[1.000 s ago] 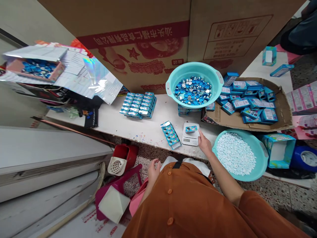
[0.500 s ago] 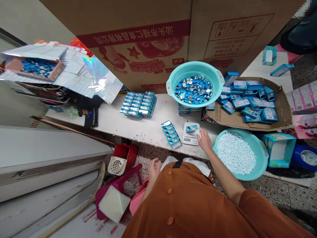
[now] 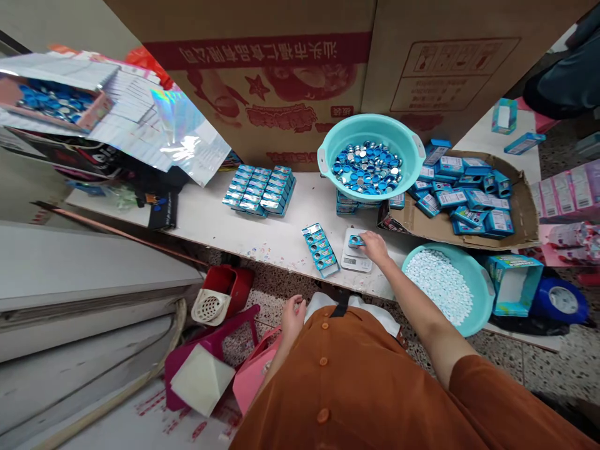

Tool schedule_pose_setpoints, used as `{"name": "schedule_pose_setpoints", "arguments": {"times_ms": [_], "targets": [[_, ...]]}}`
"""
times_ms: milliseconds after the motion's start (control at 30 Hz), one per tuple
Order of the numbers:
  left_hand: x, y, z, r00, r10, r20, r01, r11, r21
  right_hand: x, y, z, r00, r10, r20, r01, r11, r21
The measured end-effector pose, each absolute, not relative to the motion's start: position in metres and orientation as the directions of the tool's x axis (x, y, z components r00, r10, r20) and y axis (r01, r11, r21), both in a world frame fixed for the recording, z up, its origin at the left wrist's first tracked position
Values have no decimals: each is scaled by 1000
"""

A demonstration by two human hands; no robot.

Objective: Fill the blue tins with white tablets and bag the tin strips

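My right hand [image 3: 374, 247] has its fingers closed on the right end of a small blue box [image 3: 354, 241], which is on the plate of a white kitchen scale [image 3: 357, 262]. Part of the box is hidden under the fingers. To the left of the scale lies a blue display carton [image 3: 321, 250] with several similar boxes in a row. My left hand [image 3: 293, 317] hangs in front of my waist, below the table edge, with loosely curled fingers, the thumb apart and nothing visible in it.
A turquoise basin [image 3: 417, 164] of blue and silver caps stands behind the scale. White tablets fill another basin [image 3: 487, 294] at right. Blue boxes lie in a cardboard tray [image 3: 527, 234]. Boxes [image 3: 260, 189] are stacked at left, before a large carton [image 3: 300, 87].
My right hand has moved from the scale's right edge onto the small box and taken hold of its end. My left hand stays low by my waist. The camera view has shifted slightly.
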State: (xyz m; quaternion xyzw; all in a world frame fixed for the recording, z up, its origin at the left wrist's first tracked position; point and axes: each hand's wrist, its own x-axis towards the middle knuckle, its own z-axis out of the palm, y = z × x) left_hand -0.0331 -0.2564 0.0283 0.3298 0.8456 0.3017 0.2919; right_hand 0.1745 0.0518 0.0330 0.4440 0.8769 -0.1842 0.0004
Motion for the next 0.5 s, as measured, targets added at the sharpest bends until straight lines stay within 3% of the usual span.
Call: {"name": "schedule_pose_setpoints", "arguments": {"times_ms": [200, 333, 500], "targets": [[-22, -230, 32, -577, 781, -239, 413, 532, 739, 192, 18, 49, -636, 771, -32, 688, 548, -476], [-14, -209, 31, -541, 811, -223, 438, 498, 748, 194, -9, 50, -762, 648, -4, 526, 616, -586], [-6, -199, 27, -500, 838, -218, 470, 474, 745, 176, -32, 38, -885, 465, -14, 384, 713, -586]]}}
